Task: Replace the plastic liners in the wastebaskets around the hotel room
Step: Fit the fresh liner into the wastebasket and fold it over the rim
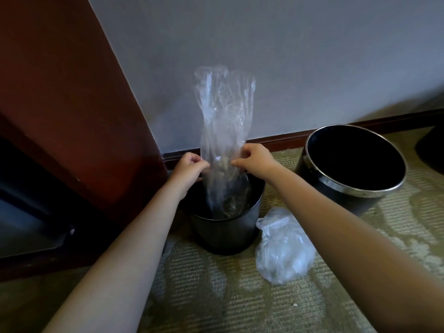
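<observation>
A clear plastic liner (223,111) stands upright out of a small black wastebasket (225,231) on the carpet, its lower end hanging inside the bin. My left hand (189,167) pinches the liner's left side just above the rim. My right hand (254,159) pinches its right side at the same height. A crumpled clear bag (283,248) lies on the carpet right of the small bin. A larger black wastebasket with a metal rim (353,169), without a liner, stands further right.
A dark red wooden cabinet (72,116) rises at the left, close to the small bin. A grey wall (288,68) with a dark baseboard runs behind. Patterned carpet (216,296) covers the floor. Another dark object (432,150) shows at the right edge.
</observation>
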`<state>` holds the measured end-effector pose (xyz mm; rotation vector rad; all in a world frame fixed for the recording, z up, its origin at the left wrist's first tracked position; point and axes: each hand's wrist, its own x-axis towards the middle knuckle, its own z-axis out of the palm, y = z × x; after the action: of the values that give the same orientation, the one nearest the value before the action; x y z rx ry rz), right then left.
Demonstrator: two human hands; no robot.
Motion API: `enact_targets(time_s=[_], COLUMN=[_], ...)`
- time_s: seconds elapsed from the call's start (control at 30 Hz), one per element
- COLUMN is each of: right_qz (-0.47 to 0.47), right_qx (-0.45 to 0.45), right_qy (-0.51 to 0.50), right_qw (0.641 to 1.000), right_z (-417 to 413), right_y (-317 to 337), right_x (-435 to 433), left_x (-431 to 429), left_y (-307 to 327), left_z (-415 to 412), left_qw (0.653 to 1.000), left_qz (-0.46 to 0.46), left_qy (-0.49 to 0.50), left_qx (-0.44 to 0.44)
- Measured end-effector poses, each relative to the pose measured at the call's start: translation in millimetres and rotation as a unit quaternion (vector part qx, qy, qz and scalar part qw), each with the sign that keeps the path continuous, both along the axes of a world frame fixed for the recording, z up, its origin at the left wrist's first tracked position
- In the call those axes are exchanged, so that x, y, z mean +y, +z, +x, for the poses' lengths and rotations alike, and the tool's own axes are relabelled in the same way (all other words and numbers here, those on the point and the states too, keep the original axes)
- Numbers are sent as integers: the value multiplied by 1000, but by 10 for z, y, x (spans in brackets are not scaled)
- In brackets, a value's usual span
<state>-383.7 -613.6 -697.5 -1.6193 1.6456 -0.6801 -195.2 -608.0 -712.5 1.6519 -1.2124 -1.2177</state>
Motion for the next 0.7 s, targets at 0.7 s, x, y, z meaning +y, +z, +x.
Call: enact_targets(time_s=[0.7], right_qz=[19], right_qx=[-173], right_qy=[-31], right_qw=[984], right_z=[-71], right_y=[132], right_x=[76], left_x=[-19], left_y=[87], left_z=[-37], left_qw=[995], left_qz=[-94], left_qy=[-26], left_qx=[12])
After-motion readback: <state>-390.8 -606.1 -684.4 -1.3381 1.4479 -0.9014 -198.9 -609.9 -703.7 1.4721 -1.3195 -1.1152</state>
